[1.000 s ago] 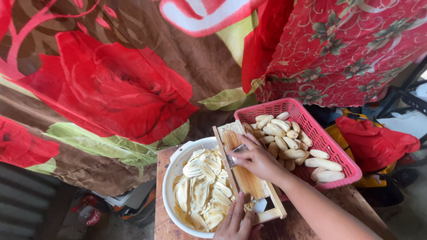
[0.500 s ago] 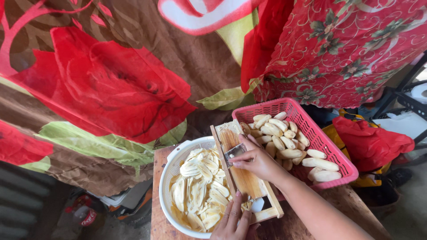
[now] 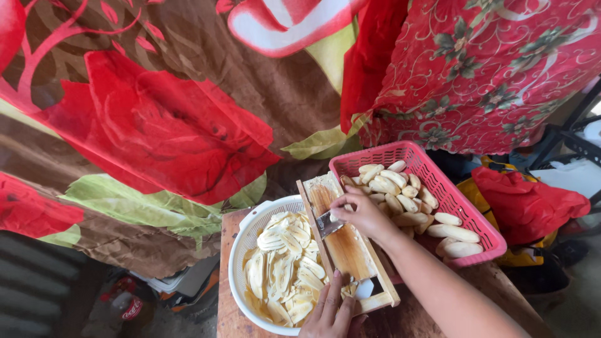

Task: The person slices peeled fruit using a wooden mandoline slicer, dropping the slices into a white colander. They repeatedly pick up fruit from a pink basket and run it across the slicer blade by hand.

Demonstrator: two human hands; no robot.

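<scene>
A wooden slicer board with a metal blade lies tilted across the rim of a white bowl holding several pale banana slices. My right hand presses a peeled banana piece against the board just beside the blade, near its upper half. My left hand rests at the bottom edge, fingers on the lower end of the board, steadying it. A pink plastic basket with several peeled bananas sits to the right, just behind my right hand.
Bowl and basket stand on a wooden table. Large red floral cloths hang behind and left. A red bag lies right of the basket. Clutter, including a bottle, sits on the floor at lower left.
My right hand has slid slightly down the board with the banana piece. The view has shifted a little; my left hand stays on the board's lower end.
</scene>
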